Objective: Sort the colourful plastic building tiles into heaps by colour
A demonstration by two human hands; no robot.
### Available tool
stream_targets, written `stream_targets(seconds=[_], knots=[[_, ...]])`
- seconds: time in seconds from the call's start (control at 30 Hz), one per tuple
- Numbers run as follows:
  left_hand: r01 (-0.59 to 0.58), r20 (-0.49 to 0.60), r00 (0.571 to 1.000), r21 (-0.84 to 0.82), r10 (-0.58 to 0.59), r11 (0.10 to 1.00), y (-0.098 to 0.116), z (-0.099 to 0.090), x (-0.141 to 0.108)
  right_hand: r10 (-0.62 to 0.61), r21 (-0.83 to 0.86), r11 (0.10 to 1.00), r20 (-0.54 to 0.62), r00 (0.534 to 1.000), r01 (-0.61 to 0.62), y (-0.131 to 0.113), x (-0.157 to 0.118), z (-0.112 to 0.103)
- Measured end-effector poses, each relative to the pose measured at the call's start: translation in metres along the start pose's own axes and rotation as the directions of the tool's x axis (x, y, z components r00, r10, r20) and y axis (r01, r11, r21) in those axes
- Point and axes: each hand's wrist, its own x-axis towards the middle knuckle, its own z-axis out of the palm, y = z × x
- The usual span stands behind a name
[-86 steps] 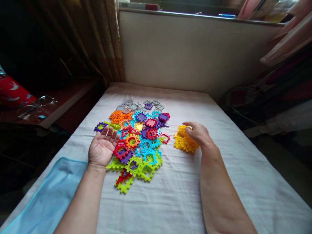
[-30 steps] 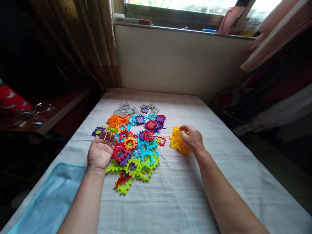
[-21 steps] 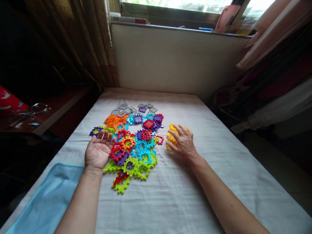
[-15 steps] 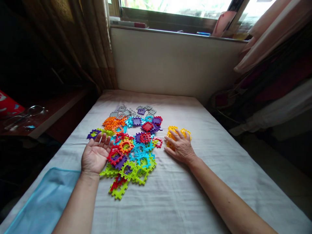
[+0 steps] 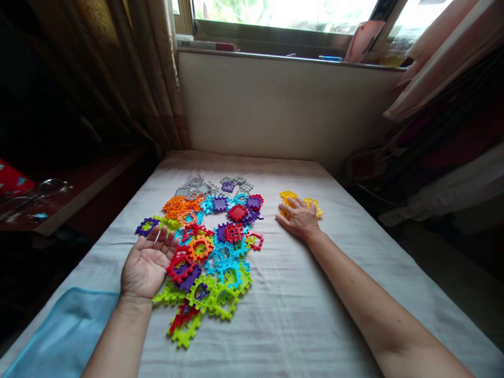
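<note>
My right hand lies palm down with fingers spread over a cluster of yellow interlocking building pieces, partly hiding them. Palm up, my left hand rests at the left side of the big pile, its fingers loosely stretched and holding nothing. Beside its fingers are a red piece and a purple piece. The pile also has green pieces, light-blue pieces, orange pieces and, at the far end, grey pieces.
All the pieces lie on a white cloth-covered surface. A light-blue cloth is at the front left. Eyeglasses sit on a dark side table. A wall and window sill stand behind, with curtains to the left.
My right hand and the yellow pieces have moved away from the pile, to the right and farther back. The left hand stays palm up beside the pile. The view has shifted slightly.
</note>
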Motion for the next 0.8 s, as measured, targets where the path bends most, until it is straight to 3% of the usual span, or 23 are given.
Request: stream_targets(seconds=[0.23,0.43,0.6,0.8], knots=[[-0.006,0.001,1.000,0.001,0.006,1.000,-0.001,-0.005,0.002,0.134,-0.043,0.990,0.040,0.990,-0.133,0.046,0.053,0.022],[-0.007,-0.028,1.000,-0.020,0.006,1.000,-0.002,-0.005,0.002,0.217,-0.062,0.975,0.030,0.976,-0.215,0.076,0.082,0.041],[-0.021,-0.008,1.000,0.001,0.021,1.000,-0.003,-0.005,0.001,0.219,-0.092,0.972,0.003,0.976,-0.218,0.082,0.089,0.045],[-0.015,-0.014,1.000,-0.007,0.015,1.000,-0.003,-0.005,0.001,0.121,-0.130,0.981,-0.171,0.978,-0.144,0.076,0.081,0.041]])
